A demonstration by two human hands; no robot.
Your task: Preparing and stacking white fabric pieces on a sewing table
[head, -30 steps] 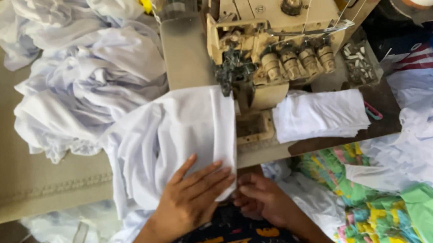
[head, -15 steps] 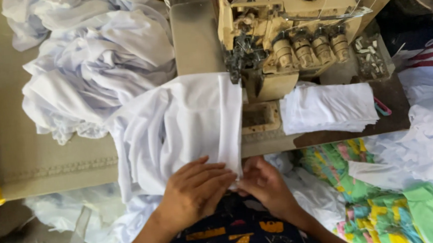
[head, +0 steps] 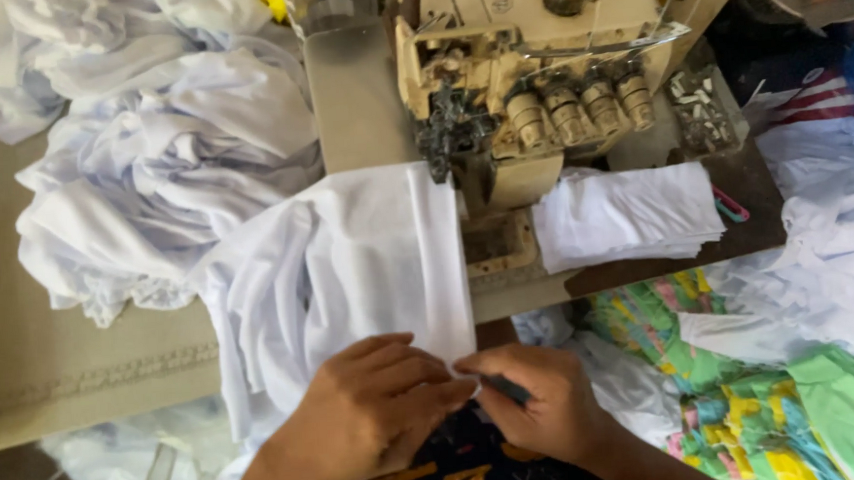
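A white garment piece (head: 349, 264) lies folded on the sewing table, its far end under the foot of a beige overlock machine (head: 526, 76). My left hand (head: 368, 412) pinches the near edge of this white piece at the table's front. My right hand (head: 541, 401) meets it at the same corner and holds a small dark tool (head: 505, 388) between thumb and fingers. Both hands sit close together, just below the table edge.
A big heap of white cloth (head: 145, 158) covers the table's left. A stack of small white cut pieces (head: 623, 218) lies right of the machine, with a pink clip (head: 731, 207) beside it. More white cloth and green patterned fabric (head: 752, 388) lie at the right.
My hands have slid toward me to the near edge of the white piece and closed together on its corner. The view has shifted slightly.
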